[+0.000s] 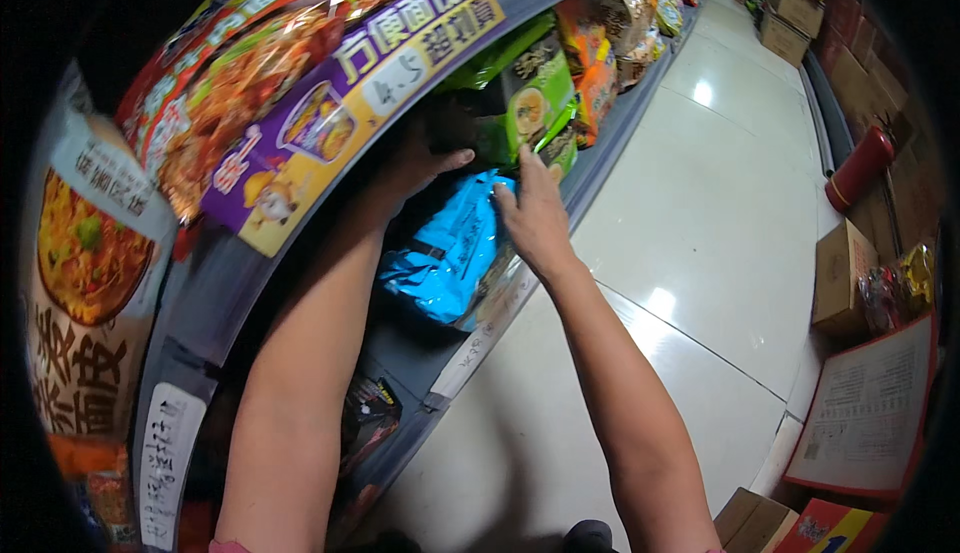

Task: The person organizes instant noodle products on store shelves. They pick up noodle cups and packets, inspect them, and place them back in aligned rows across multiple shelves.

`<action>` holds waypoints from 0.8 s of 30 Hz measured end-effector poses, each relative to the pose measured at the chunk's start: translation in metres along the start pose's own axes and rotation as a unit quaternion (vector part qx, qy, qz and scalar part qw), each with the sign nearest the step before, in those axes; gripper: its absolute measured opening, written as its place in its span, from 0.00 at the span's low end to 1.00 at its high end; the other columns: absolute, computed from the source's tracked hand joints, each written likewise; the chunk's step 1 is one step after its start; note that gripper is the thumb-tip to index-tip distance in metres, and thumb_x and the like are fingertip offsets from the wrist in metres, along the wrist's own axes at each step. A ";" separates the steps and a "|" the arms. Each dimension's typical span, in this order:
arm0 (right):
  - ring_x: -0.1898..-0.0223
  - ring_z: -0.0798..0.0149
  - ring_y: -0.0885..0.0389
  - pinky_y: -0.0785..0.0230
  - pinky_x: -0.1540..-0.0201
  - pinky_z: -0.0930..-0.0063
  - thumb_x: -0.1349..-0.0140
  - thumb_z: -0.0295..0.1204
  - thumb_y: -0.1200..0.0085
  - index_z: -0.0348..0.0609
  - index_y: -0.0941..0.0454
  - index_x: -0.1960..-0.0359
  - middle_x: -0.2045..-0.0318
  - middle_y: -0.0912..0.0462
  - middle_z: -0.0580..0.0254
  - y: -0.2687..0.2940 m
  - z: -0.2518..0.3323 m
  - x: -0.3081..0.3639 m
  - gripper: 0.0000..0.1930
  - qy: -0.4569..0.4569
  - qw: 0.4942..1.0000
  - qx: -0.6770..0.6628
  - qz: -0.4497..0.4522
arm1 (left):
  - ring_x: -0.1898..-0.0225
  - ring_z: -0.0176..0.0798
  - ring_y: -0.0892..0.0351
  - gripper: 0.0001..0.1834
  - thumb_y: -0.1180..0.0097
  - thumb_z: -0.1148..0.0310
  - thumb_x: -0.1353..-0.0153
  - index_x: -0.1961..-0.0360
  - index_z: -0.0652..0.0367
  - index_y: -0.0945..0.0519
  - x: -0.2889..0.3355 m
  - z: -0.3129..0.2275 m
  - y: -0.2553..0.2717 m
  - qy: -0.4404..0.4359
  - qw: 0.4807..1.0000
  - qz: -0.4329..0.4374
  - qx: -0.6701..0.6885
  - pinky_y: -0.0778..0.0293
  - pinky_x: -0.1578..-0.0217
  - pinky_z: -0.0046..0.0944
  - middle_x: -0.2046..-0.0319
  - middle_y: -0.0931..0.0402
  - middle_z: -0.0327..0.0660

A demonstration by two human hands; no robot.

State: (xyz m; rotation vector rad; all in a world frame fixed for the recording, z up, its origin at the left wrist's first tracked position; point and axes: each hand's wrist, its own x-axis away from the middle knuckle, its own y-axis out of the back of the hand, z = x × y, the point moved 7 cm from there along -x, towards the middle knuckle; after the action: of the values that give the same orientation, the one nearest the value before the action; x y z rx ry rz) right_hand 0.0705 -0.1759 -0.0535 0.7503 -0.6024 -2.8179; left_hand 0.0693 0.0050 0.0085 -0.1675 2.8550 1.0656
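While both bare hands reach over the lower shelf [398, 348], a blue packet [450, 258] lies just to the 9 o'clock side of centre on it. Its film is glossy, soft and deeply creased, with dark printing across the front. Toward 1 o'clock, a green packet [540, 103] of shiny film bulges like a pillow.

The left hand [432, 161], toward 11 o'clock, shows its thumb extended; its fingers are lost in shadow, and whether they grip anything cannot be told. The right hand [537, 215], near centre toward 2 o'clock, has thumb and forefinger apart, the forefinger at the green packet's lower edge and the thumb beside the blue packet. An orange packet [597, 78] of crinkled film stands beyond the green one.

Labelling is as follows. Toward 11 o'clock, a purple-and-yellow card [328, 125] on the upper shelf edge bears bold pale characters, a cup picture, a cartoon figure and a handwritten white panel. Toward 8 o'clock, a white label [172, 463] carries black handwriting. At 9 o'clock, a matt-looking pouch [92, 253] shows a round food picture above large dark characters. The green packet displays a bowl picture.

Between 2 and 3 o'clock, a red, cylindrical fire extinguisher [862, 168] stands beyond smooth, reflective floor tiles [690, 193].
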 end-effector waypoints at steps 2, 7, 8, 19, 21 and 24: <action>0.31 0.39 0.38 0.45 0.30 0.54 0.35 0.38 0.45 0.36 0.42 0.29 0.34 0.35 0.34 0.009 -0.007 0.012 0.35 0.003 1.000 -0.007 -0.020 | 0.31 0.46 0.37 0.52 0.28 0.61 0.46 0.26 0.60 0.46 0.021 0.004 0.002 0.080 0.990 -0.071 0.091 0.39 0.33 0.45 0.33 0.34 0.50; 0.33 0.40 0.37 0.46 0.30 0.50 0.38 0.37 0.41 0.38 0.35 0.33 0.36 0.32 0.38 0.027 0.015 0.059 0.33 0.069 0.996 0.009 -0.058 | 0.38 0.47 0.29 0.38 0.33 0.62 0.44 0.34 0.62 0.33 0.059 0.112 0.051 0.026 0.980 -0.153 0.125 0.34 0.38 0.46 0.39 0.27 0.51; 0.33 0.40 0.36 0.46 0.30 0.48 0.39 0.37 0.40 0.39 0.33 0.34 0.36 0.32 0.39 0.021 0.034 0.071 0.32 0.113 0.992 0.007 -0.053 | 0.40 0.46 0.28 0.36 0.33 0.63 0.43 0.35 0.62 0.30 0.079 0.170 0.089 0.037 0.976 -0.196 0.087 0.33 0.39 0.45 0.41 0.26 0.50; 0.38 0.45 0.32 0.43 0.37 0.39 0.53 0.44 0.30 0.42 0.25 0.50 0.47 0.27 0.50 -0.010 0.077 0.112 0.31 0.224 0.970 0.076 0.062 | 0.31 0.50 0.37 0.39 0.33 0.62 0.42 0.30 0.58 0.35 0.084 0.140 0.089 -0.059 0.970 -0.216 -0.091 0.43 0.32 0.46 0.33 0.33 0.50; 0.38 0.46 0.32 0.43 0.38 0.39 0.55 0.41 0.28 0.43 0.25 0.52 0.48 0.27 0.50 -0.013 0.073 0.115 0.29 0.217 0.970 0.092 0.068 | 0.33 0.51 0.33 0.38 0.34 0.63 0.41 0.31 0.56 0.34 0.076 0.138 0.083 -0.082 0.962 -0.195 -0.171 0.39 0.33 0.47 0.34 0.31 0.50; 0.39 0.46 0.31 0.42 0.39 0.39 0.57 0.38 0.28 0.44 0.25 0.54 0.48 0.27 0.51 -0.021 0.084 0.118 0.28 0.239 0.966 0.079 0.058 | 0.39 0.53 0.27 0.31 0.37 0.66 0.40 0.35 0.53 0.28 0.084 0.189 0.108 -0.023 0.894 -0.324 -0.310 0.33 0.38 0.46 0.38 0.27 0.51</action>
State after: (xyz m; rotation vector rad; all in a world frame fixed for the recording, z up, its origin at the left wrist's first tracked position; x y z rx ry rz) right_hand -0.0749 -0.1588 -0.0475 1.3216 -0.7542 -2.3689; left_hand -0.0200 0.2038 -0.0740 -1.0215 2.0259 1.6827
